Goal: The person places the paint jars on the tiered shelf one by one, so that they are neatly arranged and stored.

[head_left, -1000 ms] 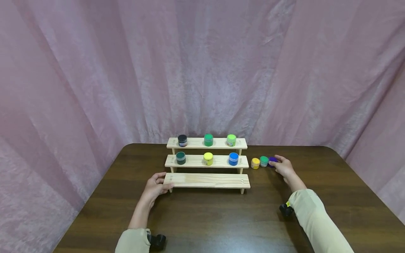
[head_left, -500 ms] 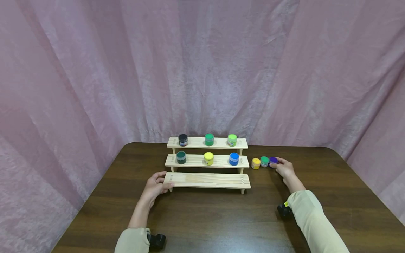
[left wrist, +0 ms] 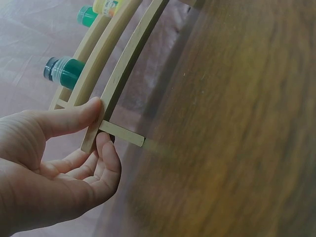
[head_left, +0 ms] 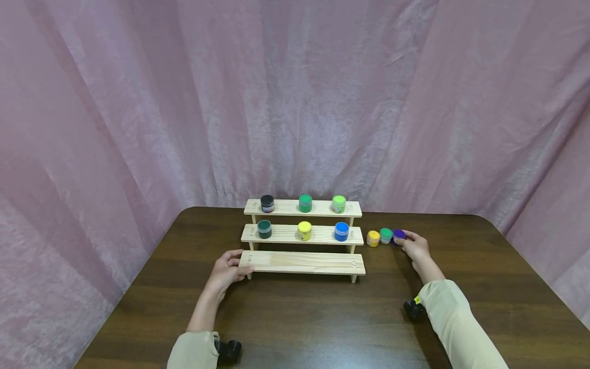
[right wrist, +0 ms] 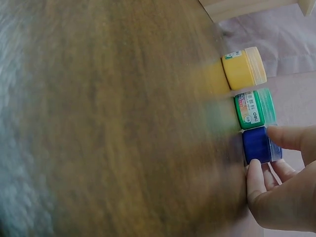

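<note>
My left hand (head_left: 226, 272) grips the left end of the lowest board of a three-step wooden display stand (head_left: 301, 262). In the left wrist view the thumb lies on the board (left wrist: 129, 64) and curled fingers are beneath it, beside a short leg. At the right, my right hand (head_left: 416, 249) holds a dark blue paint jar (right wrist: 256, 145) between thumb and fingers. That jar stands on the table against a green paint jar (right wrist: 250, 108), with a yellow paint jar (right wrist: 239, 69) beyond it in the row.
Black (head_left: 267, 204), green (head_left: 305, 203) and light green (head_left: 338, 204) jars stand on the top step. Dark green (head_left: 265, 229), yellow (head_left: 304, 231) and blue (head_left: 341, 231) jars are on the middle step. A pink curtain (head_left: 295, 102) hangs behind the brown table (head_left: 295, 318).
My right hand's fingers have come down and closed around the dark blue jar. The left hand keeps its grip on the stand. The head view has shifted slightly.
</note>
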`<state>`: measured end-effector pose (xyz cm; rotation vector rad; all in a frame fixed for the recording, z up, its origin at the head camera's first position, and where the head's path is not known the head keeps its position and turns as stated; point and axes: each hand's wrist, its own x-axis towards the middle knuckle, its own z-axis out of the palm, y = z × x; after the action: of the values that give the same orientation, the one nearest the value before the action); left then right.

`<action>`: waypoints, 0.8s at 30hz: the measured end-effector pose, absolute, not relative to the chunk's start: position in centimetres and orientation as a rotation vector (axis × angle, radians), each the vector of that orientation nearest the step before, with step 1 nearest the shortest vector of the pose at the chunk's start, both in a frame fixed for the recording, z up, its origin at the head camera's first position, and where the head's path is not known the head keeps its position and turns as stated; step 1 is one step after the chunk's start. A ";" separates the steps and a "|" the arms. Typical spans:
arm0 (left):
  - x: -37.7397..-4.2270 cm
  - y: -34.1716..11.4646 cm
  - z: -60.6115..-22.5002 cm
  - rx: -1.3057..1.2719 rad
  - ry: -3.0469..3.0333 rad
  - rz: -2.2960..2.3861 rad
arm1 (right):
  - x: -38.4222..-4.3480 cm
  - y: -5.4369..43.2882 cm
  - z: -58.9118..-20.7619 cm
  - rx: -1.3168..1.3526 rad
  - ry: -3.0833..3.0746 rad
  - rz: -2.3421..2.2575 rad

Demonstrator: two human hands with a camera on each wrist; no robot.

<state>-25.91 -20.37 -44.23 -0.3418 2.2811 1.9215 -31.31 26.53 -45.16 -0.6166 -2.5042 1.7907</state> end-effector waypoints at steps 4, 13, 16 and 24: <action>-25.9 -20.3 -44.2 -0.340 2.282 1.924 | -31.2 26.7 -45.3 -0.627 -2.511 1.808; -26.0 -20.4 -44.1 -0.325 2.296 1.915 | -31.3 26.8 -45.0 -0.661 -2.490 1.827; -26.1 -20.4 -44.1 -0.327 2.295 1.912 | -31.4 26.7 -44.7 -0.681 -2.462 1.868; -26.0 -20.3 -44.1 -0.348 2.289 1.911 | -30.8 27.0 -44.2 -0.704 -2.391 1.940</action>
<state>-26.00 -20.32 -44.14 -0.3478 2.2887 1.9108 -30.82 27.02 -44.24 -0.7045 -2.3907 1.9401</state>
